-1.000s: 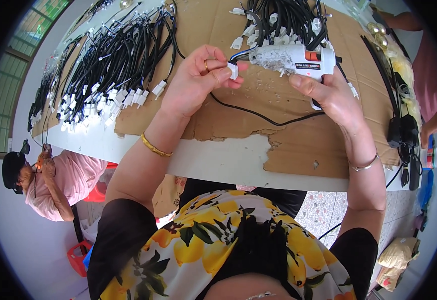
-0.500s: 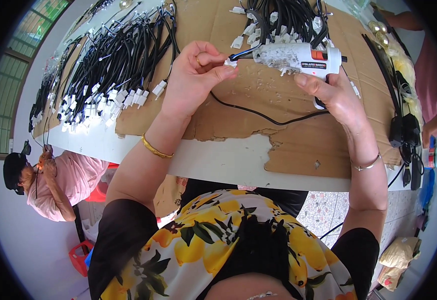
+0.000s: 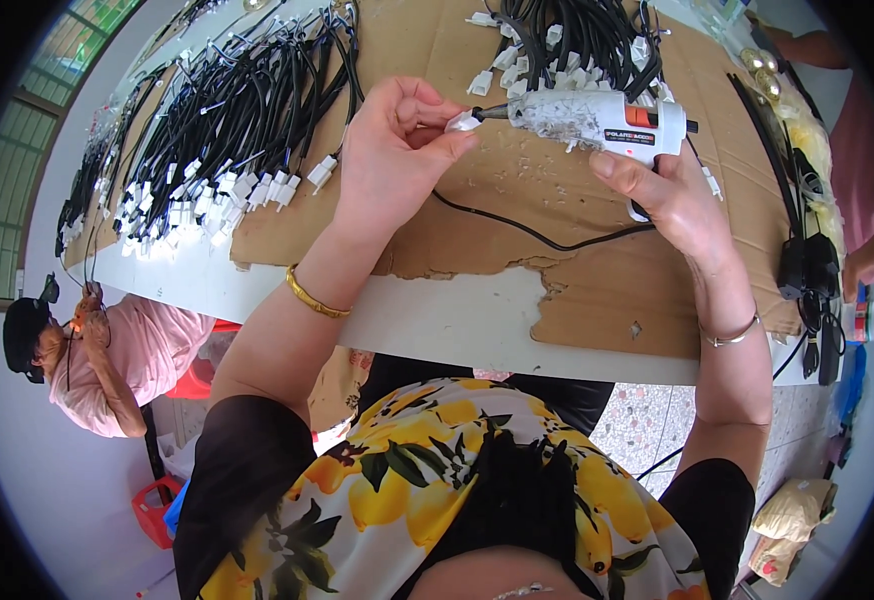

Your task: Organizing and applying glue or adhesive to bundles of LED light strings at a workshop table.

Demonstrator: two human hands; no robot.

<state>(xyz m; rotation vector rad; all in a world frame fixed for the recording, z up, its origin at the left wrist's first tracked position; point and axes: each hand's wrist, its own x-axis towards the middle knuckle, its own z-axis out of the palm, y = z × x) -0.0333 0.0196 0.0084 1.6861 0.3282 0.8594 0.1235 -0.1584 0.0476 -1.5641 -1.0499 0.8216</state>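
My left hand pinches a small white plug connector between thumb and fingertips. A white hot glue gun with an orange patch is gripped in my right hand, its thumb along the near side of the body. The gun's nozzle points left and meets the end of the connector, or nearly so; I cannot tell whether they touch. Stringy glue residue coats the gun's front. Its black power cord curves over the cardboard below both hands.
Black cables with white connectors lie piled at the left, another bundle at the far middle. Black power adapters sit at the right table edge. A co-worker in a pink shirt is at the left; another person's arm shows at the right.
The connector in my left hand has turned, so more of its white side shows, and the dark blue wire above the nozzle is no longer visible. The glue gun has shifted slightly right.
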